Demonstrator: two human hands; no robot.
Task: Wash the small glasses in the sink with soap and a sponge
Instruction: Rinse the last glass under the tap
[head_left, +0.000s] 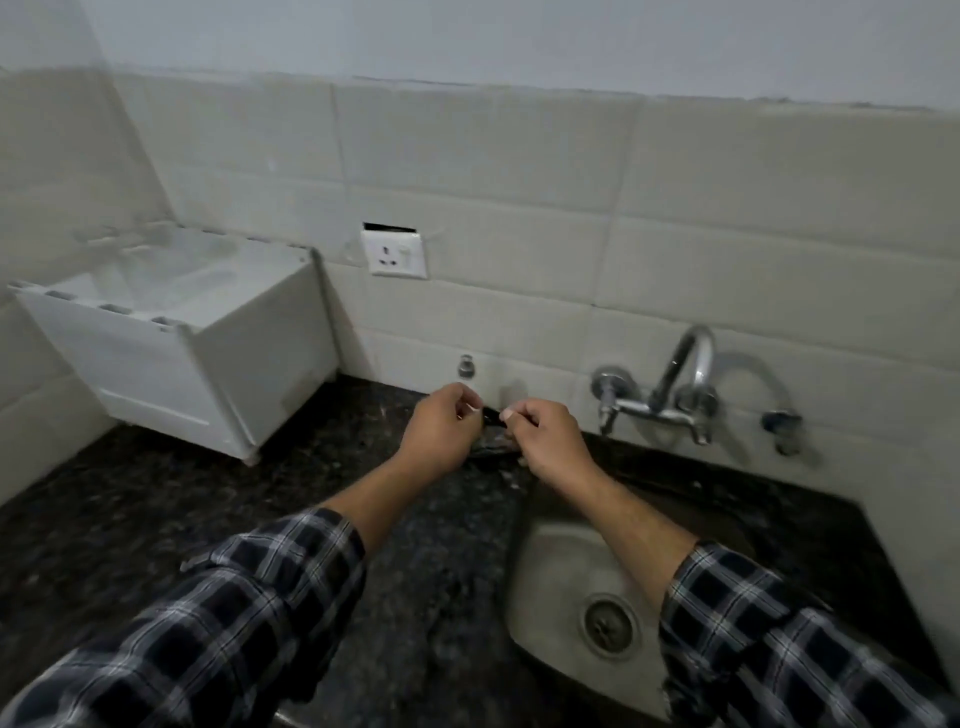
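Note:
Both hands are raised over the back of the dark stone counter (156, 509), just left of the steel sink (545, 566). My left hand (441, 431) and my right hand (550, 441) each pinch one end of a small dark object (493, 418) held between them. The object is blurred and I cannot tell what it is. The sink basin holds only its round drain (609, 626). No glass or sponge is visible. Checked sleeves cover both forearms.
A chrome wall tap (680, 379) with two valves hangs above the sink's back edge. A white plastic box (171, 332) stands on the counter at the left against the tiled wall. A wall socket (395, 254) and a small metal knob (466, 365) sit above the hands.

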